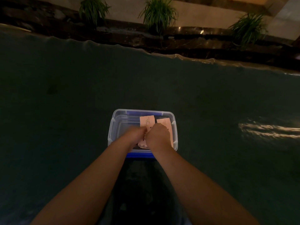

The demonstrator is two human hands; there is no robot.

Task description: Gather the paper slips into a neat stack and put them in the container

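A clear plastic container with blue handles sits on a dark green table, just in front of me. Inside it lie pale pink paper slips: one slip points away from me near the middle, and a second slip lies to its right. Both my hands are down inside the container. My left hand and my right hand meet over the slips, fingers closed on them. The near ends of the slips are hidden under my hands. How many slips are held I cannot tell.
The dark green cloth covers the table all around the container, with its wavy plastic-covered far edge. Beyond it runs a dark ledge with three potted grass-like plants. A streak of reflected light lies to the right.
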